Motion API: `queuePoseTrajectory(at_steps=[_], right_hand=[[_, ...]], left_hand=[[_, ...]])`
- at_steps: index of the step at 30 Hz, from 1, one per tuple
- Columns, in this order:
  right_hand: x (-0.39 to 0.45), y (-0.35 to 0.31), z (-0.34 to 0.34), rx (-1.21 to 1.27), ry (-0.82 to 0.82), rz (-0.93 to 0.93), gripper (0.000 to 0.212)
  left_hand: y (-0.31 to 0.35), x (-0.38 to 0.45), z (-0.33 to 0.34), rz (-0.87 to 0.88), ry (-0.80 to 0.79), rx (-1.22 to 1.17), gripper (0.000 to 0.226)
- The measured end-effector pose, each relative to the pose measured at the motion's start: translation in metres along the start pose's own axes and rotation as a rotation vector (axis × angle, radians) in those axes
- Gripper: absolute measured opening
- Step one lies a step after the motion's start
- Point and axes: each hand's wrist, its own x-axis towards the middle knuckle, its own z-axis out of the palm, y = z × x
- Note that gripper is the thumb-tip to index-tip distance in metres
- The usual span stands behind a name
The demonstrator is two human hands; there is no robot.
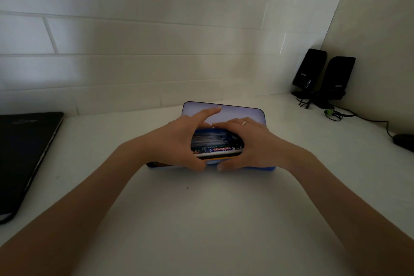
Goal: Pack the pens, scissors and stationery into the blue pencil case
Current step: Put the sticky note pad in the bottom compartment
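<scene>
The blue pencil case (261, 167) lies open in the middle of the white desk, its lid (237, 111) standing up at the back. Between my hands sits a flat printed box of stationery (216, 144), dark blue with coloured lettering, over the case's tray. My left hand (179, 141) wraps its left end, thumb at the front edge and fingers over the back. My right hand (248, 143), a ring on one finger, holds the right end the same way. Most of the tray is hidden under my hands. No loose pens or scissors are visible.
A closed black laptop (24, 159) lies at the left edge of the desk. Two black speakers (324, 74) with tangled cables stand in the back right corner. A black mouse (403, 141) sits at the far right. A tiled wall runs close behind the case.
</scene>
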Motion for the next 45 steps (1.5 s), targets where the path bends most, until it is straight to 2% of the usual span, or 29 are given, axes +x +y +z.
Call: queuePoseTrajectory(at_steps=[4,8,12,18,22,27,36,40,45], right_hand=[[-0.005,0.008,-0.005,0.218,0.024,0.070,0.093],[-0.015,0.025,-0.010,0.340,0.035,0.176,0.085],[-0.022,0.027,-0.010,0.321,0.004,0.216,0.084],[-0.023,0.018,-0.009,0.207,-0.022,0.234,0.081],[-0.023,0.019,-0.007,0.215,-0.026,0.239,0.083],[-0.024,0.021,-0.004,0.228,-0.040,0.231,0.084],[-0.022,0.019,-0.008,0.219,-0.066,0.232,0.078],[-0.024,0.022,-0.007,0.232,-0.103,0.224,0.076],[-0.040,0.023,-0.006,0.246,-0.106,0.234,0.087]], left_hand=[[-0.001,-0.003,-0.006,0.002,0.017,-0.033,0.102],[-0.013,0.007,-0.020,-0.091,0.114,-0.442,0.069],[-0.030,0.008,-0.021,-0.117,0.113,-0.490,0.064],[-0.035,0.005,-0.014,-0.171,-0.083,-0.424,0.085],[-0.041,0.001,-0.015,-0.167,-0.094,-0.336,0.096],[-0.048,0.000,-0.016,-0.177,-0.133,-0.344,0.125],[-0.050,-0.001,-0.015,-0.198,-0.193,-0.291,0.119],[-0.045,0.000,-0.017,-0.200,-0.182,-0.223,0.105],[-0.033,-0.002,-0.014,-0.185,-0.244,-0.173,0.103]])
